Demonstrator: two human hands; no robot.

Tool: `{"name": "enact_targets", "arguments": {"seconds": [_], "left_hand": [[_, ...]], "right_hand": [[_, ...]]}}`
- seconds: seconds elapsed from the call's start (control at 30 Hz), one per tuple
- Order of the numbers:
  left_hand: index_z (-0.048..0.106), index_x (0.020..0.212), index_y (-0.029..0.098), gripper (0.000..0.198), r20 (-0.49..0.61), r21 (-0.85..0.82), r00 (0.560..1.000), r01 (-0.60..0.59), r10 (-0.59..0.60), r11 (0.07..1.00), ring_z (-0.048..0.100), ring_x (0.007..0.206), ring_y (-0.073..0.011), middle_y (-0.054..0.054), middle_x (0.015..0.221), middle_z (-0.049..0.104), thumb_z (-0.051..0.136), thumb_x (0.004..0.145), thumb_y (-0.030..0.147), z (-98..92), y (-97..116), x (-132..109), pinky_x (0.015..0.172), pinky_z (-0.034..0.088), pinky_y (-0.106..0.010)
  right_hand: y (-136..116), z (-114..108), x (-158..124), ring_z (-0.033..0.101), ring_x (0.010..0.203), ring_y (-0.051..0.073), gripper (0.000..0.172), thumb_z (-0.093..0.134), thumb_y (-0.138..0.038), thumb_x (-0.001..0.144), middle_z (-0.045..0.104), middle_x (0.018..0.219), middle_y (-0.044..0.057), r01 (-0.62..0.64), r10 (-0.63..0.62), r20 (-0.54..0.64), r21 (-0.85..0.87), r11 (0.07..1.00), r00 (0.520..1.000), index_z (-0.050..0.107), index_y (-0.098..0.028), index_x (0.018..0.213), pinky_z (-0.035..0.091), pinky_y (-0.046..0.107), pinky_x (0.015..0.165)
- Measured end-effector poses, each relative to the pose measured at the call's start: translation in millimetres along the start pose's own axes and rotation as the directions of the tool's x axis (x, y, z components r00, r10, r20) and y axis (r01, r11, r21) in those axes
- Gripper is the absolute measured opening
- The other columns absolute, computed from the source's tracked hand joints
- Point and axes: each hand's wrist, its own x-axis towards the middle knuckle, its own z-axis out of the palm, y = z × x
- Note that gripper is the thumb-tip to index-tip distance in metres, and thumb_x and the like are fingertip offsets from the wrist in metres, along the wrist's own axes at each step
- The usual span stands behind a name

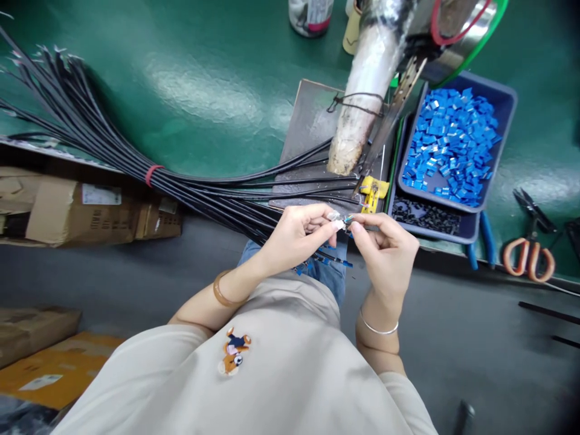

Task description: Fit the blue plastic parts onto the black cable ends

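Note:
My left hand [296, 235] is closed in a pinch on the end of a thin black cable, where a small clear connector [336, 220] shows at my fingertips. My right hand [385, 248] is also pinched shut, its thumb and forefinger meeting the same cable tip from the right. Both hands hover just in front of the green bench edge. A big bundle of black cables [104, 142], tied with a red band [152, 174], fans out from the hands toward the far left. Some blue-tipped cable ends [333, 260] lie across my lap.
A blue tray of small blue plastic parts [448, 145] sits on a tray of black parts [426, 216] at right. A white wrapped machine arm [367, 90] over a metal plate [308, 121], a yellow fixture [374, 192], orange-handled scissors [530, 254], cardboard boxes [67, 211] at left.

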Motion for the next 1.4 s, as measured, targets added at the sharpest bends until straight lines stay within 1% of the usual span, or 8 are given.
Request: {"name": "enact_targets", "arguments": {"seconds": [0.57,0.77,0.93,1.03,1.13,1.2,1.3,1.4], "left_hand": [[0.063,0.082,0.013,0.013,-0.084,0.069,0.989,-0.118,0.124,0.991,0.055,0.068,-0.0084,-0.001,0.075,0.062,0.068,0.083,0.025,2.8,-9.2,1.1,0.061,0.046,-0.018],[0.057,0.083,0.014,0.011,-0.061,-0.026,0.992,-0.11,0.108,0.994,0.056,0.064,-0.0068,0.0,0.07,0.059,0.062,0.088,0.023,3.2,-5.2,0.3,0.061,0.047,-0.017],[0.056,0.084,0.015,0.018,0.037,-0.265,0.998,0.067,-0.059,0.962,0.044,0.045,-0.0024,0.002,0.062,0.06,0.065,0.087,0.03,-4.7,-7.8,0.6,0.044,0.035,-0.015],[0.066,0.09,0.014,0.018,0.175,-0.325,0.981,0.14,-0.086,0.935,0.042,0.042,-0.0027,-0.002,0.068,0.069,0.069,0.084,0.031,-21.3,-7.2,3.6,0.04,0.032,-0.017],[0.074,0.084,0.014,0.011,0.476,-0.258,0.879,0.161,-0.019,0.953,0.06,0.055,-0.0107,-0.007,0.071,0.073,0.072,0.08,0.025,-40.6,1.9,10.8,0.05,0.046,-0.022],[0.075,0.081,0.015,0.005,0.669,-0.195,0.739,0.071,0.08,0.978,0.067,0.068,-0.0142,-0.008,0.078,0.075,0.071,0.08,0.017,-46.2,12.6,15.6,0.062,0.052,-0.024],[0.074,0.088,0.016,0.015,0.815,0.038,0.571,-0.231,0.104,0.972,0.068,0.074,-0.0121,-0.007,0.085,0.076,0.061,0.084,0.01,-35.8,27.8,15.9,0.068,0.051,-0.021],[0.07,0.079,0.013,0.022,0.711,0.469,0.703,-0.508,0.033,0.722,0.066,0.069,-0.0154,-0.007,0.076,0.071,0.052,0.081,0.0,-12.6,29.7,7.7,0.063,0.047,-0.025]], "right_hand": [[3.3,4.3,0.7,0.046,0.047,0.005,0.011,0.069,-0.03,0.078,0.058,0.062,-0.004,-0.095,0.097,-0.007,0.142,0.985,0.995,0.07,-0.019,0.079,0.033,0.019,0.042],[4.5,15.9,-3.0,0.045,0.047,0.005,0.007,0.066,-0.026,0.082,0.061,0.066,-0.004,0.128,-0.128,-0.118,-0.014,0.992,0.985,0.067,-0.022,0.078,0.036,0.021,0.045],[5.4,19.8,-8.8,0.063,0.062,0.009,0.023,0.067,-0.011,0.08,0.072,0.076,-0.002,0.548,-0.618,-0.04,-0.42,0.724,0.785,0.067,-0.025,0.098,0.049,0.022,0.061],[2.3,1.5,-11.1,0.061,0.055,0.008,0.02,0.066,-0.015,0.083,0.071,0.071,-0.004,0.547,-0.604,-0.013,-0.41,0.73,0.797,0.069,-0.026,0.099,0.045,0.022,0.056],[1.3,-28.5,-5.8,0.055,0.049,0.009,0.013,0.059,-0.025,0.09,0.064,0.061,-0.004,0.307,-0.446,-0.268,-0.431,0.848,0.854,0.072,-0.024,0.092,0.04,0.023,0.051],[5.2,-48.1,4.7,0.051,0.049,0.01,0.022,0.056,-0.034,0.092,0.061,0.06,-0.002,0.075,-0.28,-0.369,-0.483,0.872,0.886,0.073,-0.019,0.092,0.035,0.025,0.05],[15.9,-68.8,26.4,0.049,0.058,0.012,0.025,0.058,-0.036,0.091,0.063,0.068,0.002,0.022,-0.182,-0.168,-0.674,0.738,0.969,0.073,-0.017,0.083,0.035,0.027,0.06],[23.2,-78.2,43.1,0.049,0.06,0.012,0.015,0.065,-0.029,0.085,0.068,0.075,0.004,0.046,-0.136,-0.051,-0.777,0.628,0.989,0.073,-0.018,0.08,0.034,0.027,0.064]]}}
